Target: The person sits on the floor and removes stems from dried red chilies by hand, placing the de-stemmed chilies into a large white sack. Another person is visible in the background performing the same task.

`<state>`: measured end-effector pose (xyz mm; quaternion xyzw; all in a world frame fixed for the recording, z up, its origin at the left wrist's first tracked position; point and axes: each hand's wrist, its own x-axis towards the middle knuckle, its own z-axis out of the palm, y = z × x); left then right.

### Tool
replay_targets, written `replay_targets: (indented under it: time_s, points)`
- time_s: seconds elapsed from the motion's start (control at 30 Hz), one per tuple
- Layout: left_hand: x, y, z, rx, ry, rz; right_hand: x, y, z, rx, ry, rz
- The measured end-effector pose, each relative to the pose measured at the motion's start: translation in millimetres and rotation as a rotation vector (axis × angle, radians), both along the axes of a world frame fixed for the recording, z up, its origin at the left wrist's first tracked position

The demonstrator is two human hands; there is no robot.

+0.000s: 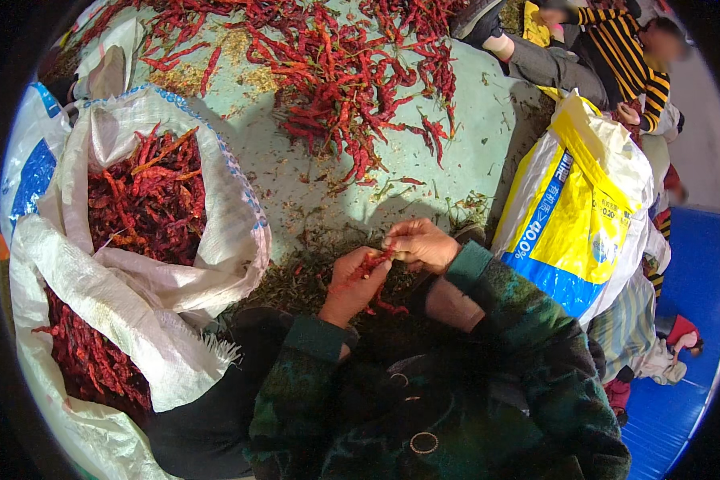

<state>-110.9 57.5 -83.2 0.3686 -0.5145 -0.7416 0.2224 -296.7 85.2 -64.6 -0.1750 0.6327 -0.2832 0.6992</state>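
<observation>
My left hand (pixel 357 282) is closed around a few dried red chili peppers (pixel 370 264), whose ends show between its fingers. Touching it from the right, my right hand (pixel 421 245) pinches the stem end of a chili between thumb and fingertips. Both hands are above a dark heap of loose stems (pixel 294 282), with a few chilies hanging or lying just below them. A big pile of dried red chilies (pixel 342 90) spreads over a pale green sheet (pixel 474 150) beyond the hands. On the left, an open white woven sack (pixel 240 168) holds many chilies.
Another white sack opening with chilies (pixel 96 360) lies at the lower left. A yellow, white and blue woven sack (pixel 576 210) stands on the right. Behind it sits a person in a striped top (pixel 618 54); other people are farther off by a blue floor (pixel 696 264).
</observation>
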Motion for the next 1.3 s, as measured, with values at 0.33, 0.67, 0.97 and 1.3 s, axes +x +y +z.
replay_targets:
  time_s: [0.33,0.67,0.97,1.3]
  points:
    - [3.0,-3.8,-11.0,0.648,0.161,0.180,-44.8,-48.3,-47.4,-0.478,1.461,0.677]
    - [-2.4,-8.7,-4.2,0.745,0.358,0.348,-35.4,-30.4,-6.7,-0.142,-0.323,-0.215]
    - [6.0,-6.6,6.0,0.574,0.317,0.443,28.7,-13.8,31.1,-0.263,0.076,0.221]
    - [2.7,6.0,30.2,-0.783,-0.195,0.108,-1.2,-9.2,5.7,-0.326,0.339,-0.043]
